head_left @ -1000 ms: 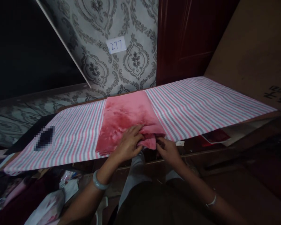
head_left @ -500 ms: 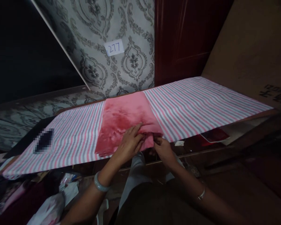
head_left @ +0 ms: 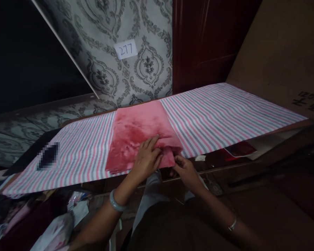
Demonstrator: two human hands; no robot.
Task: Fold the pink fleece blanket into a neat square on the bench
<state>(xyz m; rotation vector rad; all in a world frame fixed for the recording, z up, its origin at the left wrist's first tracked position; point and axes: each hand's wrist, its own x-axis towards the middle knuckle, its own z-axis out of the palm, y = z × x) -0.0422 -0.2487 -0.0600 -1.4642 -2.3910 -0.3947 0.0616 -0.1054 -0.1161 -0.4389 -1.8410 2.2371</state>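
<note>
A folded pink plush cloth (head_left: 136, 129) lies across the striped sheet (head_left: 211, 115), its near edge by my body. My left hand (head_left: 147, 155) rests on the near part of the cloth, fingers stretched over the pile and thumb held apart. At the near right corner, a narrow flap of the cloth hangs a little past the edge of the surface. My right hand (head_left: 182, 169) pinches the tip of that flap between thumb and fingers. Its other fingertips are partly hidden in shadow.
A dark pixelated patch (head_left: 48, 156) covers something on the left of the sheet. Behind stands a patterned wall with a paper marked 277 (head_left: 126, 49). A large cardboard panel (head_left: 279, 48) rises at right. Bags and clothes (head_left: 53, 232) lie low at left.
My right hand has moved slightly down, drawing the cloth's flap lower and toward me. My left hand stays almost in place on the cloth. The view has shifted a little.
</note>
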